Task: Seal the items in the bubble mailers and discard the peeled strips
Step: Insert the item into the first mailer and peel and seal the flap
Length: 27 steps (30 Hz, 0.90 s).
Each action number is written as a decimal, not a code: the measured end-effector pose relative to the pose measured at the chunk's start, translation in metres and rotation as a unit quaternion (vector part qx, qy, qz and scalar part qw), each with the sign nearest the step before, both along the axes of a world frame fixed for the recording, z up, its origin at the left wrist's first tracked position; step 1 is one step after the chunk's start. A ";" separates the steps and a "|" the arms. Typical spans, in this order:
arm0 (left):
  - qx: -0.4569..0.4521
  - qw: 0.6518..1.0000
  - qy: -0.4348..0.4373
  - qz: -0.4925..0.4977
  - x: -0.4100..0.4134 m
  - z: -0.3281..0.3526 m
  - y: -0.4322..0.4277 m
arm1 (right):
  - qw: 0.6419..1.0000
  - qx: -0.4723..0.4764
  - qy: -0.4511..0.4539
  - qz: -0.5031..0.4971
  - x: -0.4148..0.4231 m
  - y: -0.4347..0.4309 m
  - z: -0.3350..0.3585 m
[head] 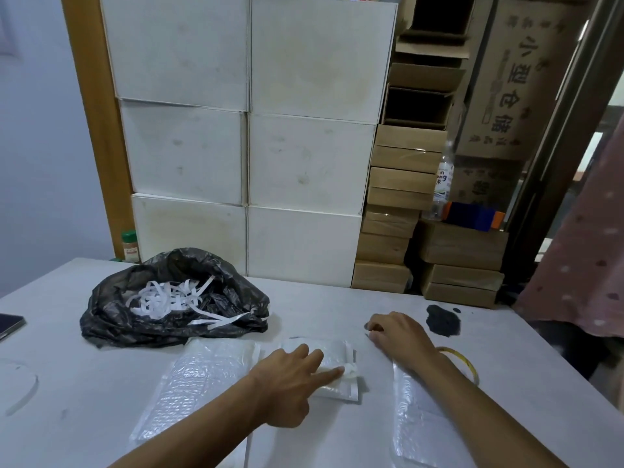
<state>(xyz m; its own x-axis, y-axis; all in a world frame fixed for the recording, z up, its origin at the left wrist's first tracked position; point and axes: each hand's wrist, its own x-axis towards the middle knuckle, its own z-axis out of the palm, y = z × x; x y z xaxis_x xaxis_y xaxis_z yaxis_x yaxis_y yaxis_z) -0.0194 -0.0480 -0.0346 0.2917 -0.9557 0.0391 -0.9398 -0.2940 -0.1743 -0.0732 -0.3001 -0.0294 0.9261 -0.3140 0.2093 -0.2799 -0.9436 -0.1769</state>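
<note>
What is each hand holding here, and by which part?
Neither grips anything. The left hand presses its index finger on the small bubble mailer near its flap end; the right hand rests on the table.

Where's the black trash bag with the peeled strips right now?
In the head view, the black bag lies open on the table's left side, beyond the left bubble mailer and just in front of the stacked white boxes.

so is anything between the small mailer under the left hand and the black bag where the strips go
Nothing visible. The small mailer under the left hand lies just right of the black bag; bare table between, with another mailer alongside.
</note>
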 end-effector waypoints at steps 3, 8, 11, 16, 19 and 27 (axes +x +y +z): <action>0.007 1.000 -0.001 -0.001 -0.002 0.000 -0.002 | 0.999 0.048 0.022 -0.005 0.002 -0.002 -0.008; 0.012 1.000 -0.008 0.005 -0.002 0.003 -0.003 | 0.994 0.107 0.007 -0.007 -0.003 -0.004 -0.006; 0.014 1.000 -0.009 0.009 -0.003 0.002 -0.001 | 0.996 0.093 0.005 0.007 -0.005 -0.001 -0.002; 0.017 1.000 -0.009 0.020 -0.004 -0.002 0.000 | 0.972 0.206 0.080 0.085 -0.015 0.019 0.009; 0.007 0.999 -0.003 0.037 -0.005 0.000 -0.003 | 0.956 0.253 0.105 0.101 -0.027 0.036 0.010; -0.043 0.991 0.087 0.093 -0.007 0.005 0.002 | 0.897 0.441 0.006 -0.011 -0.034 0.053 0.005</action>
